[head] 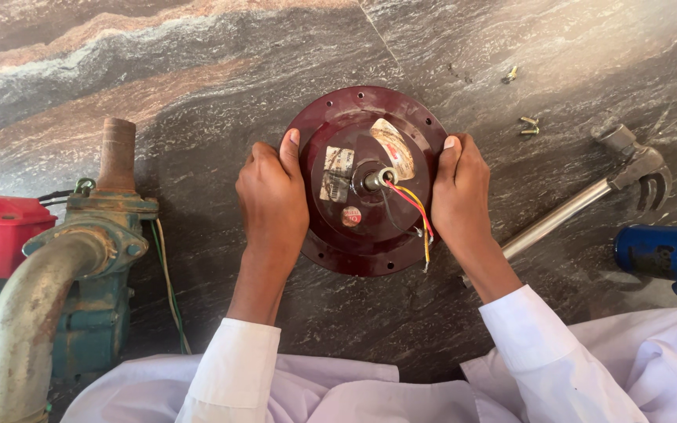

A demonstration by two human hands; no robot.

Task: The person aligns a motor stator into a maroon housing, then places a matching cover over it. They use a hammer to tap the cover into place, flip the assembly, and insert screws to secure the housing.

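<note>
Both hands — left hand (272, 196), right hand (457, 196) — clamp opposite edges of the round maroon motor cover (366, 180) lying on the stone floor (197, 78). Risk: loose wires (413, 211) snag or get pinched if it turns.

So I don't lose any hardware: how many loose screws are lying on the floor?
2 that I can see: one screw upper right of the maroon motor cover, another screw near the hammer. More may be hidden under it.

I see a dark, veined stone floor (197, 70) filling the frame, a paler brown band crossing its upper left, evenly lit
</note>
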